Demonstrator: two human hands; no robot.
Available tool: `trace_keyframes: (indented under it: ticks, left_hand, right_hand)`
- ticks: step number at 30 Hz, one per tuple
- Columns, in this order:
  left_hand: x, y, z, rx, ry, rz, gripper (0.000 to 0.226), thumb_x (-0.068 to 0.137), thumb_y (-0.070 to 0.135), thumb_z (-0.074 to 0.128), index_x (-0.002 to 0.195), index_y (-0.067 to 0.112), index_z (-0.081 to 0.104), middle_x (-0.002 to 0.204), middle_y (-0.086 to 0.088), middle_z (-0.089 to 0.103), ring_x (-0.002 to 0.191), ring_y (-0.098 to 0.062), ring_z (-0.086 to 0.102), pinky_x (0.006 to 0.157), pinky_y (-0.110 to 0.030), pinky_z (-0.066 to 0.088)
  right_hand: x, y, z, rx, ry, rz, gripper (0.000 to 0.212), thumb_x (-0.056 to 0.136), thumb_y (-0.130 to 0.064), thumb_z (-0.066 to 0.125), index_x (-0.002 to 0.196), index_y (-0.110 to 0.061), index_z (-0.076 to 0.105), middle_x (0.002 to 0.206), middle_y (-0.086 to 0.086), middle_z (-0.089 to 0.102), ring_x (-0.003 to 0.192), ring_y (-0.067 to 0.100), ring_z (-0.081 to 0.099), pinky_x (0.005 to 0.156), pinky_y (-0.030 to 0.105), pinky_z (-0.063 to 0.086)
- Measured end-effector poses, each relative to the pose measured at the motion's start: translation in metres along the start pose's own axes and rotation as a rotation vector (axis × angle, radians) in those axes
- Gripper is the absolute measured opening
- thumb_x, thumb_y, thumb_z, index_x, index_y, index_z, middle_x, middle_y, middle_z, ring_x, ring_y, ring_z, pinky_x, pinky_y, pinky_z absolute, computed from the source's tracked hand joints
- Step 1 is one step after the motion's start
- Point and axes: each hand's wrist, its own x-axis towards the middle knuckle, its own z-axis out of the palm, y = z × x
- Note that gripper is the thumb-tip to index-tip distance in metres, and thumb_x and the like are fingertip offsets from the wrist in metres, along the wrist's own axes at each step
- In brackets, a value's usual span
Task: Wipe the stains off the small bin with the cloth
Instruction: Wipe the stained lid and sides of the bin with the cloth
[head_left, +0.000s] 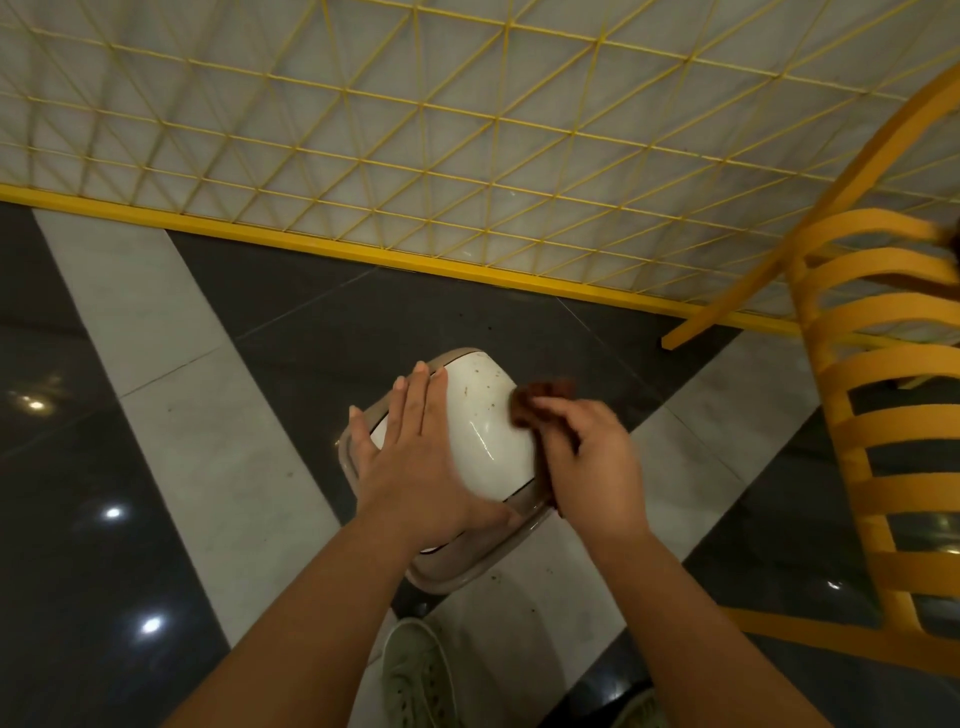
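Wiping is under way but looking far from finished. The small bin (467, 457) is standing on the floor (291, 322) just ahead of the person's shoe (415, 675), between a yellow mesh fence (467, 130) and a yellow slatted chair (883, 389). Its white domed lid (483, 415) is facing up, and brown specks (485, 397) are still showing across the far half of it, near the cloth.

The left hand (410, 457) is lying flat on the near left side of the lid, fingers straight and spread, steadying the bin; its grip is closing on nothing. The right hand (587, 457) is curling its fingers around a dark brown cloth (540, 402), and that grip is pressing the cloth against the lid's right edge. The cloth is blurred, which is suggesting a stroke in motion.

Judging by the specks, the upper middle of the lid is still needing passes. The patch under the left hand is hidden, so whether it is clean cannot be told. The beige rim (447, 577) and the bin's sides are mostly out of sight; a few dark crumbs (493, 577) are lying on the floor by the base.
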Motion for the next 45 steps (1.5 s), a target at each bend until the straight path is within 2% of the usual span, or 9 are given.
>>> trace_keyframes:
  ticks: [2, 4, 6, 12, 17, 22, 33, 38, 45]
  left_hand:
    - [0.001, 0.0, -0.002, 0.016, -0.009, 0.002, 0.147, 0.04, 0.086, 0.059, 0.144, 0.027, -0.025, 0.156, 0.008, -0.025, 0.144, -0.016, -0.02, 0.112, -0.058, -0.013]
    - [0.002, 0.0, -0.003, 0.017, -0.013, 0.016, 0.147, 0.04, 0.086, 0.059, 0.144, 0.027, -0.025, 0.155, 0.008, -0.026, 0.144, -0.016, -0.02, 0.111, -0.059, -0.013]
    - [0.002, 0.0, -0.004, 0.015, -0.018, 0.034, 0.146, 0.04, 0.085, 0.059, 0.144, 0.027, -0.025, 0.155, 0.009, -0.026, 0.144, -0.015, -0.021, 0.11, -0.058, -0.015]
    - [0.004, -0.003, -0.005, 0.015, -0.039, 0.064, 0.136, 0.052, 0.079, 0.06, 0.145, 0.029, -0.026, 0.154, 0.01, -0.029, 0.143, -0.012, -0.024, 0.109, -0.057, -0.019]
    - [0.003, -0.002, -0.008, 0.031, -0.059, 0.062, 0.145, 0.042, 0.086, 0.059, 0.145, 0.027, -0.025, 0.156, 0.009, -0.026, 0.144, -0.014, -0.021, 0.111, -0.059, -0.015]
    - [0.006, -0.012, -0.018, 0.086, -0.106, 0.099, 0.151, 0.038, 0.083, 0.064, 0.143, 0.027, -0.029, 0.155, 0.007, -0.027, 0.144, -0.018, -0.023, 0.11, -0.06, -0.017]
    - [-0.002, -0.025, -0.025, 0.09, -0.191, 0.036, 0.159, 0.03, 0.087, 0.064, 0.143, 0.026, -0.03, 0.156, 0.004, -0.027, 0.143, -0.017, -0.025, 0.11, -0.056, -0.021]
    - [0.004, -0.035, -0.027, 0.048, -0.155, 0.001, 0.155, 0.031, 0.086, 0.065, 0.143, 0.031, -0.027, 0.157, 0.007, -0.02, 0.146, -0.017, -0.014, 0.11, -0.058, -0.02]
    - [0.003, -0.034, -0.025, 0.141, -0.172, 0.097, 0.155, 0.031, 0.088, 0.061, 0.142, 0.029, -0.03, 0.156, 0.007, -0.024, 0.145, -0.017, -0.019, 0.109, -0.061, -0.019]
  right_hand:
    - [0.012, 0.01, 0.002, 0.109, -0.004, 0.245, 0.028, 0.094, -0.028, 0.051, 0.12, -0.037, 0.059, 0.116, -0.009, 0.055, 0.092, 0.012, 0.06, 0.079, 0.034, 0.056]
    - [0.006, 0.013, -0.001, 0.067, -0.011, 0.282, 0.029, 0.095, -0.028, 0.05, 0.121, -0.035, 0.059, 0.115, -0.006, 0.056, 0.084, 0.008, 0.059, 0.073, 0.025, 0.054]
    - [-0.013, 0.01, -0.005, -0.046, 0.026, 0.126, 0.029, 0.093, -0.022, 0.052, 0.119, -0.032, 0.061, 0.113, -0.007, 0.058, 0.092, 0.006, 0.054, 0.08, 0.012, 0.043]
    - [-0.022, -0.026, 0.004, -0.187, -0.04, -0.388, 0.032, 0.084, -0.024, 0.048, 0.108, -0.032, 0.068, 0.108, -0.003, 0.064, 0.098, 0.016, 0.057, 0.08, 0.028, 0.05]
    - [0.03, -0.023, 0.003, -0.002, 0.0, 0.147, 0.027, 0.095, -0.024, 0.049, 0.116, -0.033, 0.064, 0.115, -0.003, 0.061, 0.103, 0.016, 0.056, 0.086, 0.029, 0.046]
    - [0.004, 0.006, -0.01, 0.171, -0.221, 0.488, 0.018, 0.097, -0.032, 0.045, 0.098, -0.033, 0.063, 0.08, 0.0, 0.065, 0.067, 0.018, 0.064, 0.057, 0.029, 0.055]
    - [-0.064, -0.003, -0.004, 0.12, 0.08, 0.097, 0.029, 0.088, -0.018, 0.059, 0.111, -0.035, 0.061, 0.101, -0.025, 0.052, 0.093, 0.002, 0.056, 0.083, 0.016, 0.045]
    - [-0.04, -0.008, -0.009, -0.127, 0.033, -0.167, 0.032, 0.084, -0.017, 0.063, 0.115, -0.025, 0.065, 0.107, -0.005, 0.061, 0.095, 0.009, 0.055, 0.08, 0.014, 0.04]
    - [-0.052, 0.012, -0.005, -0.128, -0.123, -0.021, 0.024, 0.088, -0.019, 0.06, 0.111, -0.025, 0.067, 0.101, -0.007, 0.064, 0.088, 0.007, 0.057, 0.072, 0.01, 0.039]
